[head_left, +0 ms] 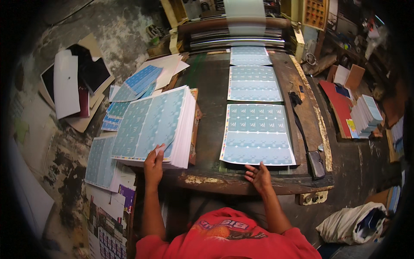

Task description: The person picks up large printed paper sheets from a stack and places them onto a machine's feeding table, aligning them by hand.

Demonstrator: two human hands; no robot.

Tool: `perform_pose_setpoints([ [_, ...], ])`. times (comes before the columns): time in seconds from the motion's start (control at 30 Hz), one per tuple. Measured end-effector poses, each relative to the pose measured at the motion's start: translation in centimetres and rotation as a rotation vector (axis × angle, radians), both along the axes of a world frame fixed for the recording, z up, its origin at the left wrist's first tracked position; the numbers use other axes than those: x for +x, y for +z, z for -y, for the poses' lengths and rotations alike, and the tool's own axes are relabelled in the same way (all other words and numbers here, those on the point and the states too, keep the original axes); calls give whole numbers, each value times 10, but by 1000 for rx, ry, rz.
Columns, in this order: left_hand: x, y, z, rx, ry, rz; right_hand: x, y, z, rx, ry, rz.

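A thick stack of blue printed sheets (148,123) lies tilted at the left of the machine bed. At its near right corner my left hand (154,167) pinches the top sheet, whose corner bends up a little. Three more printed sheets lie in a row along the bed, running up to the rollers: a near sheet (257,134), a middle sheet (253,83) and a far sheet (249,56). My right hand (258,177) is at the near sheet's front edge, palm partly up and fingers apart, with a fingertip at the edge. It grips nothing.
Metal rollers (237,42) with a clear film (246,17) cross the far end. A black strap with a small pouch (316,165) lies along the bed's right side. Loose printed sheets (140,82) lie beyond the stack. A white sack (353,224) stands at lower right.
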State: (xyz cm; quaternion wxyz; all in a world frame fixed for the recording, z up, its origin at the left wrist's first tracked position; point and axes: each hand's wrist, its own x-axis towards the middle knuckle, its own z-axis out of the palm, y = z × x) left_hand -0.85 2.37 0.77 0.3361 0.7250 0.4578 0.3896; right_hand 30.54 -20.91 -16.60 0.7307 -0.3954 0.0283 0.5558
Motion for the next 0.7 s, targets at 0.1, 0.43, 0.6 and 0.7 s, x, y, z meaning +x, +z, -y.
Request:
perform_pose_setpoints([
  [0.1,4,7,-11,-144,140,521,-3,-1,-6,-55,-138,32],
  [0.43,16,38,57,229,-754,-236,-42,81,-9,388,213,148],
  [0.6,10,37,66,423,-809,-400,-57,79,5,82,169,115],
  [0.7,8,34,27,466,-630,-331,-64,35,30,14,70,0],
])
